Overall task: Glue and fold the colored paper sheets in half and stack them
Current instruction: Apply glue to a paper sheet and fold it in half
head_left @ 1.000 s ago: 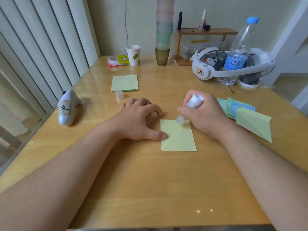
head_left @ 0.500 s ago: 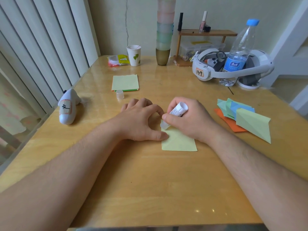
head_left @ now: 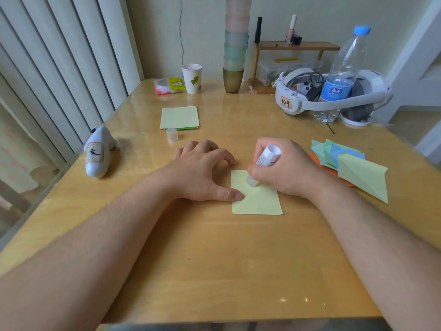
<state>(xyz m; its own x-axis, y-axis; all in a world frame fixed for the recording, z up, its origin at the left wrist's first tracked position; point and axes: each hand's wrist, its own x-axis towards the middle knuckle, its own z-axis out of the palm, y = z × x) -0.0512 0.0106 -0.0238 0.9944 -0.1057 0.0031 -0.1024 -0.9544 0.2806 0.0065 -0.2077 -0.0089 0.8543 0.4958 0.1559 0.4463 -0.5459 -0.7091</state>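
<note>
A pale yellow-green paper sheet (head_left: 259, 201) lies flat on the wooden table (head_left: 214, 271) in front of me. My left hand (head_left: 202, 173) rests at its left edge, thumb pressing the sheet down, fingers arched on the table. My right hand (head_left: 284, 168) grips a white glue stick (head_left: 266, 161), whose tip touches the upper part of the sheet. A stack of unfolded sheets (head_left: 179, 117) lies farther back. Folded papers (head_left: 350, 166) in green, blue and orange are piled at the right. The glue cap (head_left: 172, 134) stands by the stack.
A white controller (head_left: 97, 152) lies at the left edge. At the back stand a paper cup (head_left: 192, 78), stacked tumblers (head_left: 235, 44), a small shelf (head_left: 296, 46), a headset (head_left: 331, 96) and a water bottle (head_left: 343, 70).
My right hand has drawn the glue stick from the sheet's upper left corner back toward the right and slightly down. The left hand has stayed in place.
</note>
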